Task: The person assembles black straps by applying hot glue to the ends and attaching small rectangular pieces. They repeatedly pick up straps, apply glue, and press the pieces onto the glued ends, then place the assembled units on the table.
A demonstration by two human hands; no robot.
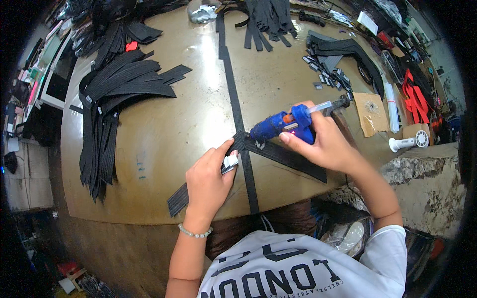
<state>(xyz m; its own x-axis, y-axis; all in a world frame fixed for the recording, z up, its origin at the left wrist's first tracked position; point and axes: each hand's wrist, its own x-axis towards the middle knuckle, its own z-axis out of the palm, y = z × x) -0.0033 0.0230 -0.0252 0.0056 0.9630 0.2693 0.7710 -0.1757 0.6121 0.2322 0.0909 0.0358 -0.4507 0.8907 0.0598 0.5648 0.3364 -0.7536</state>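
My right hand (pixel 333 144) is wrapped round a blue hot glue gun (pixel 272 127), with a clear glue stick (pixel 320 107) sticking out of its back end. The gun's nozzle meets a folded black strap (pixel 290 158) near the table's middle. On the strap's fold, the index finger of my left hand (pixel 204 176) presses down. Several small white tags (pixel 229 163) are tucked in that hand's curled fingers. Beneath the fold runs a long, thin black strip (pixel 230 89) from the far side to the near edge. One strap end (pixel 178 199) shows left of my left wrist.
Black strap bundles lie at the left (pixel 102 134), far middle (pixel 271 22) and far right (pixel 343 47). Small tags (pixel 330 77) are scattered at the right. A hammer (pixel 340 103), a cardboard piece (pixel 368 114), a white spool (pixel 410 141) and red straps (pixel 415 97) are beyond my right hand.
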